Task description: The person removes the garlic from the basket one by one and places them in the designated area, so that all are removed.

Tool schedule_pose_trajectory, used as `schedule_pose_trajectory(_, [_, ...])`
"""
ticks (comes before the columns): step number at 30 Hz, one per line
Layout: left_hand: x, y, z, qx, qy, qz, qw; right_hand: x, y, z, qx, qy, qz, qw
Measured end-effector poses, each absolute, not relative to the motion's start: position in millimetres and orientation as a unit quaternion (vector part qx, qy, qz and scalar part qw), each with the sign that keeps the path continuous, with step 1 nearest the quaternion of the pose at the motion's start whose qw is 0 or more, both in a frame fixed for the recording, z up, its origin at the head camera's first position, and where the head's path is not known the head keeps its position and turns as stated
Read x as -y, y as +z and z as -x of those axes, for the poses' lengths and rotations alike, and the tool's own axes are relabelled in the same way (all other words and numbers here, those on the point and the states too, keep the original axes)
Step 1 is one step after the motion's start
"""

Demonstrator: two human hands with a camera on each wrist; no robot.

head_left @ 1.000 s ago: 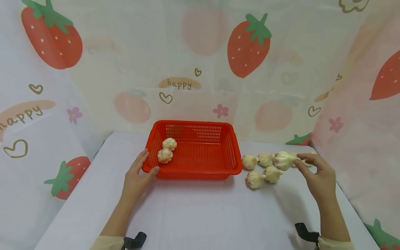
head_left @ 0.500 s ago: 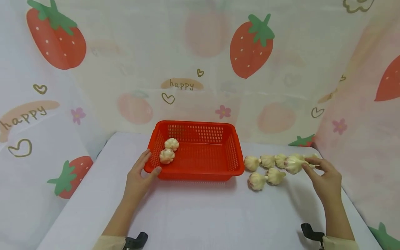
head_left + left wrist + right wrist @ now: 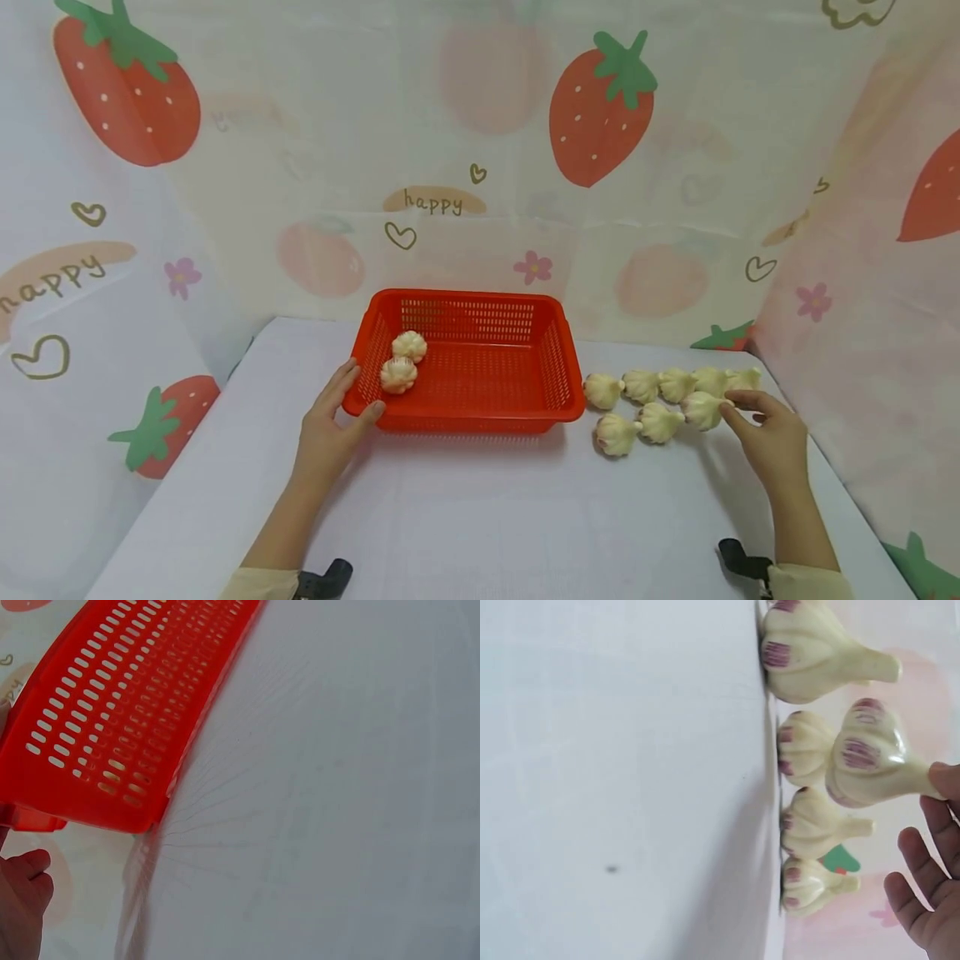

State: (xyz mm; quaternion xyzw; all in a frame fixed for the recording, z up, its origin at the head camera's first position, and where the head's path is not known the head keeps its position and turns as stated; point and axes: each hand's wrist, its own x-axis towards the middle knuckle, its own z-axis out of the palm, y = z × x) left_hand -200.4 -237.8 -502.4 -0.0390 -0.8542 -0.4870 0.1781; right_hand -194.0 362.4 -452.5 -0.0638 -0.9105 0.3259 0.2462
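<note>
My left hand (image 3: 327,437) holds the front left corner of a red slotted plastic basket (image 3: 480,418), thumb at the front rim and fingers along the left side. Two garlic bulbs (image 3: 397,376) lie at the basket's left end. On the right, my right hand (image 3: 776,433) pinches a garlic bulb (image 3: 701,412) by its stem between thumb and fingertips. In the right wrist view that purple-streaked bulb (image 3: 864,756) hangs above the table level, its root end turned away from the fingers. Only parts of the left hand (image 3: 22,900) show in the left wrist view.
Right of the basket, a back row of several garlic bulbs (image 3: 640,386) runs along the white table (image 3: 487,508). In front of it lie two more bulbs (image 3: 615,435). A strawberry-printed cloth (image 3: 450,150) hangs behind the table and on both sides.
The right hand has lowered the pinched garlic bulb toward the table, beside the two front bulbs, after a small shift right. The left hand and basket stay put.
</note>
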Motion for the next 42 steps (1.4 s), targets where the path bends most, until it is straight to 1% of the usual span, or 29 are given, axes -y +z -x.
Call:
schedule_pose_trajectory(6, [236.3, -500.6, 200.2, 0.852, -0.491, 0.042, 0.178, -366.7, -458.1, 195.2, 0.918, 0.324, 0.064, 0.219])
schedule_pose_trajectory(18, [235.4, -499.5, 201.0, 0.852, -0.49, 0.041, 0.18, -369.4, -464.5, 200.1, 0.925, 0.323, 0.055, 0.19])
schedule_pose_trajectory(30, [235.5, -501.5, 199.7, 0.851, -0.495, 0.033, 0.172, -367.7, -468.6, 201.2, 0.923, 0.331, 0.045, 0.189])
schedule_pose_trajectory(42, [236.9, -499.1, 198.6, 0.851, -0.49, 0.043, 0.182, -366.1, -470.5, 200.3, 0.922, 0.331, 0.042, 0.197])
